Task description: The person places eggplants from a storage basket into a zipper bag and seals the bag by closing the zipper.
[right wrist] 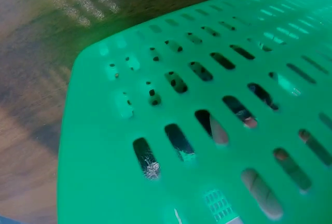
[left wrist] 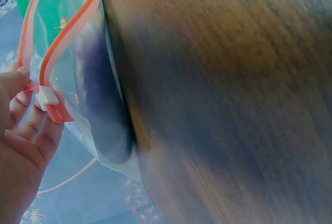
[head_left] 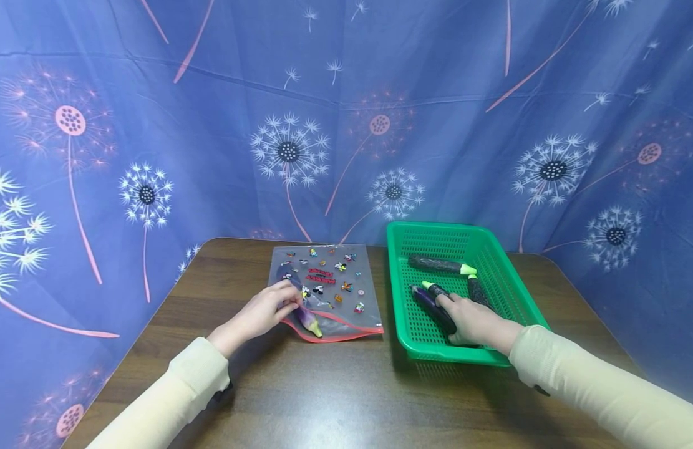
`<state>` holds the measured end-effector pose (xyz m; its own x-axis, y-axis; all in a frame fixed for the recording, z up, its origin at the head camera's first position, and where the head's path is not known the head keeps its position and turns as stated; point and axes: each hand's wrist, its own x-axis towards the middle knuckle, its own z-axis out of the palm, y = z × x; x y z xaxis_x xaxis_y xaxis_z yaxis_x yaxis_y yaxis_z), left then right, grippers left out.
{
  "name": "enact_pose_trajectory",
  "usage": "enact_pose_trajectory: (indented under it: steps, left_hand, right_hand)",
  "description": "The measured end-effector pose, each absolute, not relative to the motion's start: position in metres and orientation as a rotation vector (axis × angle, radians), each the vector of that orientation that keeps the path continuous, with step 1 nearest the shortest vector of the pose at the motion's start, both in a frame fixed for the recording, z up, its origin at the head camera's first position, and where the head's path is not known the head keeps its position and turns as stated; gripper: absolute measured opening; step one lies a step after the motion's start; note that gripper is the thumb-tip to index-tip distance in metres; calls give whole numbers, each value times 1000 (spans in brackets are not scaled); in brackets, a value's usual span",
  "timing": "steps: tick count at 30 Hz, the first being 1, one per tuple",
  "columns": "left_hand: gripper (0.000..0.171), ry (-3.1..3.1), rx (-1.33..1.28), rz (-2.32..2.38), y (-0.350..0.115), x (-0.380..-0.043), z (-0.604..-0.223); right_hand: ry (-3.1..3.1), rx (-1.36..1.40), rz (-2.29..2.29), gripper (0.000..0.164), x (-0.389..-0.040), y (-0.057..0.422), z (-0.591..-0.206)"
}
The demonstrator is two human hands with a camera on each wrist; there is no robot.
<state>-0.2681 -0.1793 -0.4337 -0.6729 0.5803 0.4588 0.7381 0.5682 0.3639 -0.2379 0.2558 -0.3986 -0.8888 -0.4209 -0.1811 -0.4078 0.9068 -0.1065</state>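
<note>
My left hand [head_left: 269,307] pinches the red zip edge of a clear printed zip bag [head_left: 354,265] beside its white slider [left wrist: 47,96]. A purple eggplant [head_left: 305,318] lies inside, its pale green stem towards the parted mouth. In the green basket [head_left: 399,299], my right hand [head_left: 476,321] holds a dark vegetable with a light green tip [head_left: 434,289], fingers over it and most of its length hidden. Along its left side lies another dark purple eggplant [head_left: 430,308]. In the right wrist view the basket wall [right wrist: 104,146] covers most of the hand; fingers [right wrist: 262,193] show through its slots.
Two more dark, rough-skinned vegetables lie in the basket, one across the back [head_left: 436,264] and one by the right wall [head_left: 479,293]. Bag and basket sit side by side on a brown wooden table [head_left: 324,386]. A blue dandelion-print cloth [head_left: 335,156] hangs behind.
</note>
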Motion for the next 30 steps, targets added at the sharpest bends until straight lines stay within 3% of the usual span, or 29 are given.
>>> enact_pose_trajectory:
  steps: [30]
  left_hand:
    - [10,-2515,-1092,-784,-178,-270,-433]
  right_hand:
    - [2986,-798,-95,60,-237,256,-392]
